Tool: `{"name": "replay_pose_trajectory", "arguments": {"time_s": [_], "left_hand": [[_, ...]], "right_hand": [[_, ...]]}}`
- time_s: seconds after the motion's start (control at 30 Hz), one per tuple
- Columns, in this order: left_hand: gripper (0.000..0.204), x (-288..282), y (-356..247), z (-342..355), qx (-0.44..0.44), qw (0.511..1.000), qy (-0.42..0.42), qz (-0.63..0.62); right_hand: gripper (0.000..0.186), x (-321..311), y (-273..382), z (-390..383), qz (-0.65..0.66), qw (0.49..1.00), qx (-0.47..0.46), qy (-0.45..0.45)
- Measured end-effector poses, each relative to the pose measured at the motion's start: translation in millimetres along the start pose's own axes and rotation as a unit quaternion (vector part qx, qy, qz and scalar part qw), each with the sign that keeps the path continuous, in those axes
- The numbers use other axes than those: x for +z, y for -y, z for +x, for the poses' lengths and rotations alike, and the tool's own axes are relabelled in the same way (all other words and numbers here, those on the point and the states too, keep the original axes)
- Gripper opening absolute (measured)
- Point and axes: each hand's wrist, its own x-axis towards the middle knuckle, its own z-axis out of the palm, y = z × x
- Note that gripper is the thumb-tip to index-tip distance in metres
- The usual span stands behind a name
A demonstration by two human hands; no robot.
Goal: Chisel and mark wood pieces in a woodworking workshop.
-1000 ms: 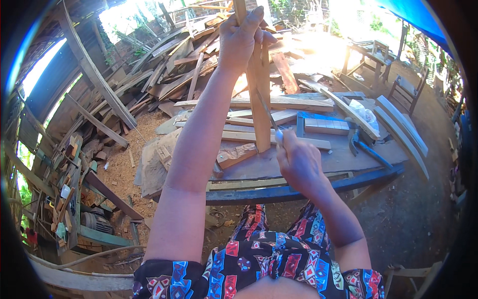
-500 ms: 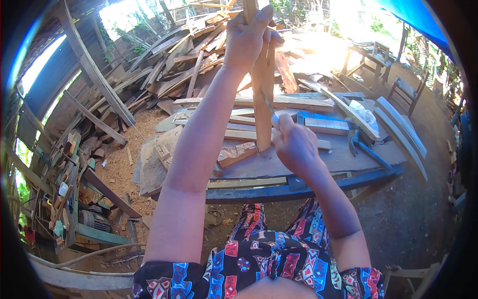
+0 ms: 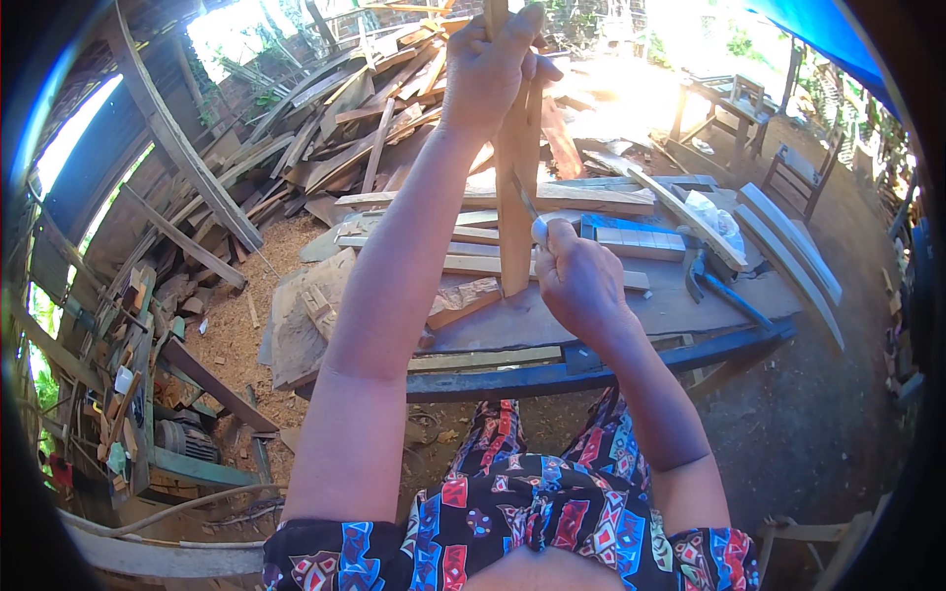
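My left hand (image 3: 490, 79) is raised ahead of me, its fingers wrapped around the upper part of a long wooden board (image 3: 515, 241). The board stands nearly upright, its lower end down at the workbench (image 3: 473, 333). In my closed right hand (image 3: 586, 291) is a knife (image 3: 525, 200) with a thin dark blade and a pale handle end. Its blade slants up and to the left across the board's right-hand side, below my left hand. Whether the edge bites into the wood is too small to tell. Behind the board's foot lies a rough wood block (image 3: 463, 300).
On the bench lie several wooden strips (image 3: 591, 200), a blue-edged block (image 3: 636, 241), a hammer (image 3: 734, 298) and a white plastic bag (image 3: 717, 227). Curved slats (image 3: 788, 251) lean at its right end. A scrap-wood pile (image 3: 365, 148) rises beyond; a chair (image 3: 803, 175) stands far right.
Very little differs. The whole view has shifted slightly; my right hand and the knife sit a touch higher and further left in the picture. Both grips are unchanged.
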Motion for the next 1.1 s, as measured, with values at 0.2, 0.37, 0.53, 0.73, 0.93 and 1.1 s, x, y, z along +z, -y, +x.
{"name": "replay_pose_trajectory", "arguments": {"time_s": [0.2, 0.37, 0.53, 0.73, 0.93, 1.1], "left_hand": [[0.032, -19, -20, -7, -0.067, 0.997, -0.041, -0.026], [0.032, -12, -13, -6, -0.049, 0.999, -0.005, -0.016], [0.032, 9, -7, -5, -0.019, 0.999, 0.014, -0.033], [0.032, -21, -12, -2, -0.035, 0.999, -0.005, -0.037], [0.030, -16, -18, -6, -0.079, 0.996, -0.044, -0.025], [0.031, 0, -30, -15, -0.080, 0.995, -0.005, 0.051]], "right_hand": [[0.013, -2, 1, -59, 0.047, 0.998, 0.026, 0.039], [0.015, -3, -1, -34, 0.030, 0.999, 0.020, 0.032], [0.014, 2, -5, -11, 0.021, 1.000, 0.020, 0.000], [0.013, -7, -1, -70, 0.044, 0.999, 0.015, 0.018], [0.014, -9, 7, -40, 0.025, 0.998, 0.003, 0.054], [0.015, 11, -4, -10, 0.006, 1.000, 0.004, -0.012]]}}
